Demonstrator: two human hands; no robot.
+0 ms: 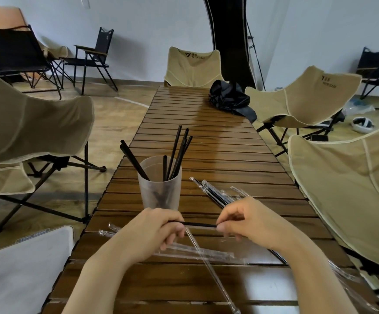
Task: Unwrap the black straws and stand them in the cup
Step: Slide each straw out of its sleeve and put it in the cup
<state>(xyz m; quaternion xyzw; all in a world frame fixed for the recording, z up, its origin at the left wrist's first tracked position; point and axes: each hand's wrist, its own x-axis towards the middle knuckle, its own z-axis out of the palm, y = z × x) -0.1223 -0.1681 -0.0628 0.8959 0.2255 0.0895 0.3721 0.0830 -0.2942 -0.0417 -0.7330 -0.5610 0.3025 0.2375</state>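
A frosted plastic cup (160, 191) stands on the slatted wooden table (224, 150) with several black straws (176, 152) leaning in it. Just in front of the cup, both hands hold one black straw (201, 224) level between them. My left hand (154, 227) grips its left end and also the clear wrapper (208, 266), which hangs down toward me. My right hand (247, 219) pinches the straw's right end. Behind my right hand lie several wrapped black straws (213, 192).
Empty clear wrappers (197, 251) lie under and beside my left hand. A black bag (230, 98) sits at the table's far end. Beige folding chairs (333, 173) stand at the right, left and far end. A grey cushion (23, 268) is at the lower left.
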